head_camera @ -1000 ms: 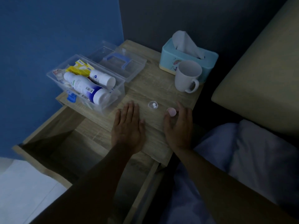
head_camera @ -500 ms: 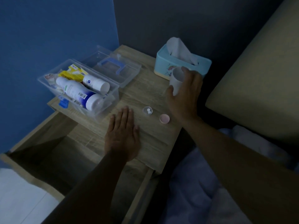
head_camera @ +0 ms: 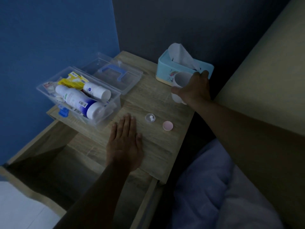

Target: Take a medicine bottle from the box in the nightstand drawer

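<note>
A clear plastic box (head_camera: 49, 92) stands on the left of the nightstand top (head_camera: 153, 146), holding a large white bottle (head_camera: 77, 101), a smaller white bottle (head_camera: 96, 92) and yellow packets (head_camera: 72, 80). Its clear lid with a blue handle (head_camera: 113, 74) lies behind it. A small clear cup with two white pills (head_camera: 150, 117) and a pink cap (head_camera: 168, 125) sit near the front. My left hand (head_camera: 124, 146) lies flat on the wood, fingers apart. My right hand (head_camera: 193, 90) grips a white mug (head_camera: 179, 83), tilted, beside the tissue box.
A light blue tissue box (head_camera: 166, 70) stands at the back right. The nightstand drawer (head_camera: 54, 162) is pulled open below the top, dark inside. A bed with pale bedding (head_camera: 222, 187) and a beige headboard (head_camera: 264, 80) lies to the right. Blue wall at left.
My right hand left the pink cap, reached back to the white mug and closed around it; the mug now tilts. My left hand stayed flat on the wood.
</note>
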A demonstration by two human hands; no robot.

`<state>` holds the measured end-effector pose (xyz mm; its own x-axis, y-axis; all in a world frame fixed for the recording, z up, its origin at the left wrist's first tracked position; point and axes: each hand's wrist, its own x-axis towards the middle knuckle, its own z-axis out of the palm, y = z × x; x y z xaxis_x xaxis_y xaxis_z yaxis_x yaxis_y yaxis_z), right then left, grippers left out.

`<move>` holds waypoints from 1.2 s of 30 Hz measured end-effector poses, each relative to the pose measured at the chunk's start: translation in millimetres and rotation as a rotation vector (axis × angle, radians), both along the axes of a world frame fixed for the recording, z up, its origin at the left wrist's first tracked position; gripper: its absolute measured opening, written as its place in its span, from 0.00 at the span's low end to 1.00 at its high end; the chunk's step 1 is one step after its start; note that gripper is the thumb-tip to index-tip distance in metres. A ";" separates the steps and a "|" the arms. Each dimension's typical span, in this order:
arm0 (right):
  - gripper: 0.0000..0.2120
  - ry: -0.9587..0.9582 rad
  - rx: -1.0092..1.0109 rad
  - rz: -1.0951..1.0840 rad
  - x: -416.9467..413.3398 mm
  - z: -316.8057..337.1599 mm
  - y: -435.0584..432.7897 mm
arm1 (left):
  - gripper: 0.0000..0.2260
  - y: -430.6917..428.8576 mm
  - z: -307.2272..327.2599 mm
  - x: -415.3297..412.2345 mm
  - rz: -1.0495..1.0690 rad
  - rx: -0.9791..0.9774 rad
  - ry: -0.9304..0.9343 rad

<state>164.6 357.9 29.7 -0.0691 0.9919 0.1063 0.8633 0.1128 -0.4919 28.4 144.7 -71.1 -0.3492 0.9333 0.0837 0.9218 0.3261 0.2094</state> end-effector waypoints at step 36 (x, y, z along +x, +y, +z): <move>0.41 -0.009 -0.009 0.265 -18.1 6.5 -58.6 | 0.30 0.2 5.1 -5.3 -0.031 -0.062 -0.066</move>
